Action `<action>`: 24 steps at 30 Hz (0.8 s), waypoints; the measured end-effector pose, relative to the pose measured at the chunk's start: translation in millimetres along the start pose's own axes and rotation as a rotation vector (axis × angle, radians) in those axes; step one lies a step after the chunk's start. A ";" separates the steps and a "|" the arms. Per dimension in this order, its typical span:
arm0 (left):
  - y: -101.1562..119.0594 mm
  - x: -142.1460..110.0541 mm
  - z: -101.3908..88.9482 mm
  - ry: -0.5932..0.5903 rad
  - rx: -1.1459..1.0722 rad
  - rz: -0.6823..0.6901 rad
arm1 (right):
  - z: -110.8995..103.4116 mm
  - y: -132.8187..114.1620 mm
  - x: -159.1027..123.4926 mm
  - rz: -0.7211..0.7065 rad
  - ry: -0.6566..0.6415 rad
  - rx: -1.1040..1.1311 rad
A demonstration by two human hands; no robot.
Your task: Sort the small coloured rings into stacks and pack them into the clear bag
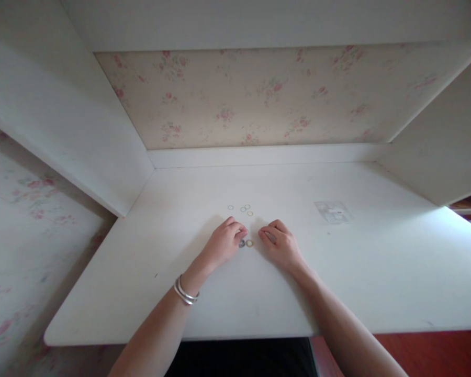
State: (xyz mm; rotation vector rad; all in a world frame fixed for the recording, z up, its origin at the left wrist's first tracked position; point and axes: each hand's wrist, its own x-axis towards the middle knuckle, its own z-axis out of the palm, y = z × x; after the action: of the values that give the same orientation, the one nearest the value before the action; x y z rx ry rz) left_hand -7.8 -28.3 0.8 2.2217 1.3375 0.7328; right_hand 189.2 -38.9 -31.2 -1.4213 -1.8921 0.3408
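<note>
Both my hands rest on a white desk (149, 283), close together near its middle. My left hand (224, 242), with silver bangles on the wrist, has its fingers curled down, the tips beside a small dark ring (242, 243) and a gold ring (250, 243) lying between the hands. My right hand (280, 242) is also curled, fingertips bent toward the same rings; I cannot make out anything in it. Several more small rings (246, 209) lie loose on the desk just beyond the hands.
A small clear plastic bag (333, 211) lies on the desk to the right. White side panels and a flowered back wall (259, 94) enclose the desk. The desk's front edge runs below my forearms.
</note>
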 end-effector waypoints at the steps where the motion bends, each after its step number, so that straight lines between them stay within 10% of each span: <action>1: 4.5 -2.0 0.9 -0.016 0.005 0.019 | -0.2 -0.3 0.0 0.002 0.000 0.001; 14: 12.4 -4.6 8.3 -0.106 0.123 0.073 | -0.6 0.1 0.4 -0.017 0.002 -0.007; 24: -20.3 -0.9 -25.7 0.195 0.020 -0.113 | 2.6 3.5 4.4 0.002 -0.056 -0.079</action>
State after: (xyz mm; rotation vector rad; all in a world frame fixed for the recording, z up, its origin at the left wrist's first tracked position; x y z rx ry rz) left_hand -38.0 -17.7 7.7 2.1141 1.5552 0.9165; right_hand 189.4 -33.0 -33.4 -1.4795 -1.9689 0.3128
